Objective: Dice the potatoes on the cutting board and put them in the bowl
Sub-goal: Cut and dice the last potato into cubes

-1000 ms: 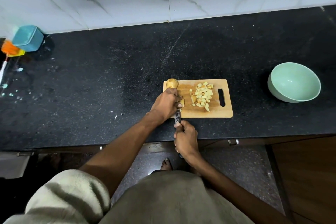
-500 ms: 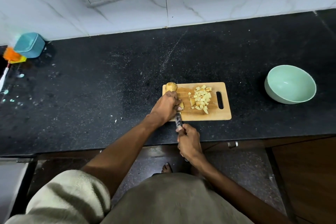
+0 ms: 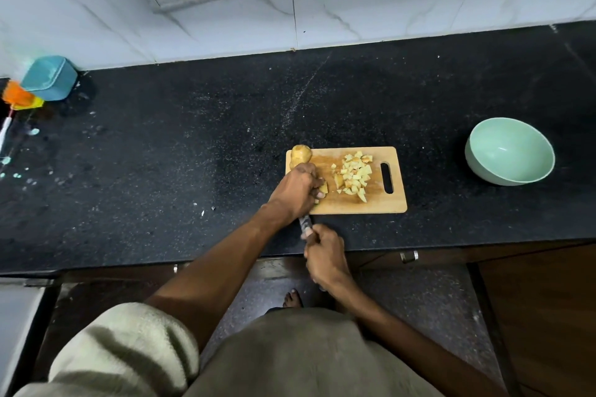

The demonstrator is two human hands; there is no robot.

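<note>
Barely anything has shifted over the last second: the left hand (image 3: 298,188) stays curled over a potato piece (image 3: 323,187) at the board's left side, and the right hand (image 3: 324,255) keeps its fist round the knife handle (image 3: 305,224), just off the near edge of the cutting board (image 3: 377,203). The blade itself is hidden under the left hand, so I can't tell how deep the cut sits. The hands have drifted together a touch, nothing more. The diced pile (image 3: 354,176) looks the same as before, heaped mid-board beside the handle slot. One whole potato (image 3: 301,154) still sits untouched on the far-left corner, just beyond the left knuckles.

My read: the person is mid-slice on the current piece, so dicing is roughly halfway done. The green bowl (image 3: 509,151) stands well apart to the right on the black counter (image 3: 161,155), with nothing visible inside, so the transfer step hasn't begun. Fingertips are close to the blade line, which risks a slip.
</note>
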